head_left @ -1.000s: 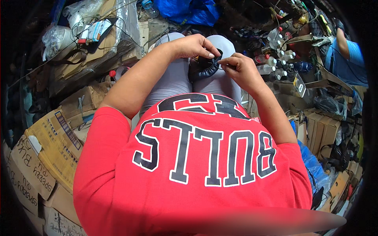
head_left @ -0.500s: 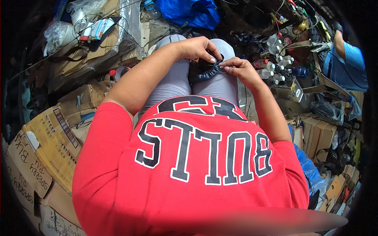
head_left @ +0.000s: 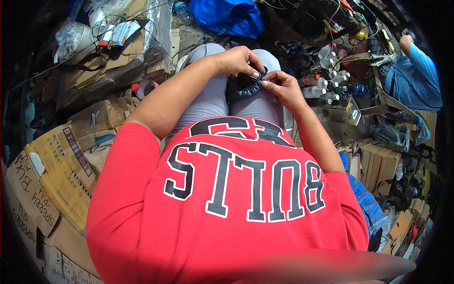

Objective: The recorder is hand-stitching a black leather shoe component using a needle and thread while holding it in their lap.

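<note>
Between my knees rests a dark blue piece with a puckered rim (head_left: 249,91), which looks like a shoe; its dark hollow faces up. My left hand (head_left: 240,60) bends over its far side, thumb and forefinger closed at the rim. A thin light sliver shows by those fingertips, too small to name. My right hand (head_left: 284,89) pinches at the right end of the same rim, its thumb and forefinger pressed together. Whether it also holds a thread or needle is hidden. Both hands nearly meet above my grey trouser legs (head_left: 206,99).
Cardboard boxes (head_left: 40,199) are stacked at the left. A cluttered table (head_left: 118,71) holds plastic and cardboard. Several bottles (head_left: 321,85) stand to the right, and a blue bag (head_left: 227,16) lies ahead. Another person in a blue shirt (head_left: 414,80) is at far right.
My right hand has moved slightly left, closer to the rim and my left hand. The thin strand by its fingers no longer shows clearly. The other person's arm has shifted.
</note>
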Demonstrator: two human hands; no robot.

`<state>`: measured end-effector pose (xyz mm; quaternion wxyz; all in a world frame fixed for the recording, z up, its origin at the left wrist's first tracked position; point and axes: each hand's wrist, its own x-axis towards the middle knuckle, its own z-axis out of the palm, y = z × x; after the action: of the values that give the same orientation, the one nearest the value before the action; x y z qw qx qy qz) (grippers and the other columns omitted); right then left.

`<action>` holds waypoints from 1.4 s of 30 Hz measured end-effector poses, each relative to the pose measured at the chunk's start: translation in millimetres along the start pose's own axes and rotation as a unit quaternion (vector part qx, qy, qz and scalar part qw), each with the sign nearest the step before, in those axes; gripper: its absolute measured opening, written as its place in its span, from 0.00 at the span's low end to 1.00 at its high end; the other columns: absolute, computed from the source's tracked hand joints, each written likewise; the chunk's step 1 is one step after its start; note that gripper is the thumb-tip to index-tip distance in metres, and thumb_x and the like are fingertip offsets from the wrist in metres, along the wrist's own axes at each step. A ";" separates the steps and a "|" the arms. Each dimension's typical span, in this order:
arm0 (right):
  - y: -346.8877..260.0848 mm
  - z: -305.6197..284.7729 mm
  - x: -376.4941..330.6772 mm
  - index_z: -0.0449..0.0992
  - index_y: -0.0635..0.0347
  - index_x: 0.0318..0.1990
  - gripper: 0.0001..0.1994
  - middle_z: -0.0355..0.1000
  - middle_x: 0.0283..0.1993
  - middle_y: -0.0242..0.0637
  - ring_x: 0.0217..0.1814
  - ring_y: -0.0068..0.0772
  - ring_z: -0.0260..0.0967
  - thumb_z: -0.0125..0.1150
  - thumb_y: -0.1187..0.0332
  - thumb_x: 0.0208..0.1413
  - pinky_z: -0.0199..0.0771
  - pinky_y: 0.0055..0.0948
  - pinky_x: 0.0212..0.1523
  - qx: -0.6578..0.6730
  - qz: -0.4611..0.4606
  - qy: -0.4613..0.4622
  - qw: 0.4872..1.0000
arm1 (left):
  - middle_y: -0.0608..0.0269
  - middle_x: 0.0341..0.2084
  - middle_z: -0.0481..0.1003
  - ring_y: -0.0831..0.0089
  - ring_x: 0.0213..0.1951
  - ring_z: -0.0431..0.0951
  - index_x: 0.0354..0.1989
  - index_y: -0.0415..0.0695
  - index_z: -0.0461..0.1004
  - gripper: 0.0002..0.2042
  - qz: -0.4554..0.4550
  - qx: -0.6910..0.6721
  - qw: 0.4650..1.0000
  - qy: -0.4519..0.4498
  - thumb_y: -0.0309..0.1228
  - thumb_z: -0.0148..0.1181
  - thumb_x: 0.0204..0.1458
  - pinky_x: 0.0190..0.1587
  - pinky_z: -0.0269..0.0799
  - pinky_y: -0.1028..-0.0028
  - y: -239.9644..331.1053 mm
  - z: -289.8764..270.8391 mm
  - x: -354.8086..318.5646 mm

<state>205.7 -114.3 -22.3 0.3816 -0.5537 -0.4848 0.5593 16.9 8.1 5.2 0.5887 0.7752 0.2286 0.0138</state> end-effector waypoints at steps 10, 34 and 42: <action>-27.5 15.6 -25.2 0.79 0.49 0.38 0.11 0.68 0.26 0.33 0.31 0.36 0.67 0.61 0.72 0.45 0.62 0.33 0.36 -0.370 -0.176 0.075 0.909 | 0.61 0.28 0.68 0.68 0.32 0.70 0.33 0.44 0.76 0.10 0.053 0.068 0.963 0.256 0.18 0.54 0.42 0.34 0.67 0.73 1.2 32.2 -71.0; -39.2 -2.4 -5.5 0.80 0.50 0.38 0.22 0.65 0.32 0.32 0.35 0.24 0.64 0.47 0.86 0.39 0.67 0.22 0.40 -0.251 -0.041 -0.011 0.967 | 0.66 0.20 0.62 0.72 0.28 0.64 0.33 0.52 0.81 0.14 0.121 0.144 0.935 0.302 0.20 0.62 0.36 0.32 0.62 0.76 -26.3 36.6 -55.1; -44.6 -4.3 -5.3 0.79 0.55 0.38 0.25 0.60 0.31 0.31 0.35 0.25 0.60 0.44 0.89 0.34 0.63 0.22 0.39 -0.274 -0.042 -0.027 0.961 | 0.66 0.20 0.62 0.71 0.28 0.63 0.33 0.53 0.81 0.14 0.119 0.169 0.931 0.301 0.20 0.62 0.36 0.32 0.62 0.75 -25.3 33.6 -52.3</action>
<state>205.6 -108.3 22.4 0.2256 -0.6008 -0.6523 0.4033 -28.7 -36.7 -15.4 0.3462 0.8442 0.3006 0.2775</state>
